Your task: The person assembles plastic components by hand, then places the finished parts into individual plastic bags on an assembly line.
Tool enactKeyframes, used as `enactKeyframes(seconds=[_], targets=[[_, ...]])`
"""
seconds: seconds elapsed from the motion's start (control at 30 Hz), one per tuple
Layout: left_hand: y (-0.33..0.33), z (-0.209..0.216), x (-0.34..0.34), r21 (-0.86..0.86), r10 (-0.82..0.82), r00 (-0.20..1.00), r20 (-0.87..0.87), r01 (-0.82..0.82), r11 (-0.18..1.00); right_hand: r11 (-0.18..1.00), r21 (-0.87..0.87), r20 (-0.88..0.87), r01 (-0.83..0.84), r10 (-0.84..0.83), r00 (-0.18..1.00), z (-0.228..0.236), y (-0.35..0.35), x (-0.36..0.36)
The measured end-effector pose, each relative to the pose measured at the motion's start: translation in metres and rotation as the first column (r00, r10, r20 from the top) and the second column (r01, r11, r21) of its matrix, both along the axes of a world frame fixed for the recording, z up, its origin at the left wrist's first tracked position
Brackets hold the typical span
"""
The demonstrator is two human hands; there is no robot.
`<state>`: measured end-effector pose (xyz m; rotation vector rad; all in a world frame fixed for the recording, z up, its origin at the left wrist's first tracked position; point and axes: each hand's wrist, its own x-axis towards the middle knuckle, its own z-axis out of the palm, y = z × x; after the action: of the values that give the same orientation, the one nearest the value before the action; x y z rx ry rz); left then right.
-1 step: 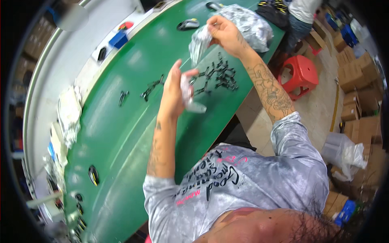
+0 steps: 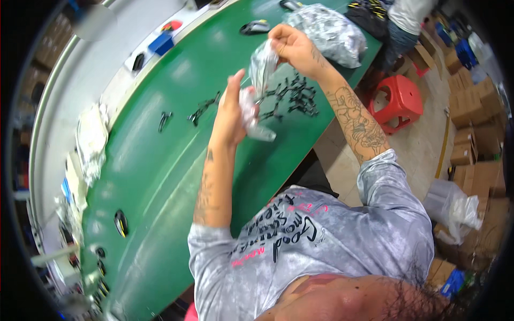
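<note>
My right hand (image 2: 293,47) is closed in a pinch on the upper end of a crinkled clear plastic bag (image 2: 263,63), which hangs above the green table. Just below it, my left hand (image 2: 231,115) is closed round a bunch of clear plastic (image 2: 258,130), its thumb pointing up; one end sticks out below the fingers. The hanging bag's lower end meets the left fingers; whether the two pieces are joined I cannot tell. Beyond and between my hands lies a cluster of small black branched parts (image 2: 302,97). More black parts (image 2: 202,108) lie left of my left hand.
A large bag of shiny clear packets (image 2: 329,35) stands at the table's far right, beside a black bag (image 2: 369,13). Black-and-yellow items (image 2: 122,223) lie along the green table (image 2: 171,176). A red stool (image 2: 397,101) and cardboard boxes (image 2: 471,96) stand right, near another person (image 2: 404,21).
My left hand has risen a little toward the right hand, and the gap between it and the hanging bag has closed. The right hand keeps its pinch.
</note>
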<state>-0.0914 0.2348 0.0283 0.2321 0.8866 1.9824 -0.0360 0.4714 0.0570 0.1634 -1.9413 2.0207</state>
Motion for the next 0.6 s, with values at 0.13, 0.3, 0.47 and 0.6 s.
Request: enactKeyframes(seconds=[0.13, 0.3, 0.47, 0.6], targets=[[-0.011, -0.014, -0.011, 0.019, 0.127, 0.968, -0.218, -0.126, 0.992, 0.958, 0.202, 0.066, -0.204, 0.194, 0.979, -0.009, -0.052, -0.016], [-0.068, -0.039, -0.027, 0.056, 0.289, 0.926, -0.241, -0.284, 0.957, 0.899, -0.293, -0.058, -0.325, 0.323, 0.945, -0.024, -0.082, -0.04], [-0.094, -0.036, -0.025, 0.043, 0.553, 0.782, -0.289, -0.566, 0.823, 0.93, -0.364, 0.026, -0.039, 0.052, 0.998, -0.041, -0.078, -0.05], [-0.098, -0.045, -0.026, 0.109, 0.531, 0.787, -0.315, -0.526, 0.843, 0.972, 0.094, 0.392, -0.214, 0.161, 0.906, -0.043, -0.136, -0.016]])
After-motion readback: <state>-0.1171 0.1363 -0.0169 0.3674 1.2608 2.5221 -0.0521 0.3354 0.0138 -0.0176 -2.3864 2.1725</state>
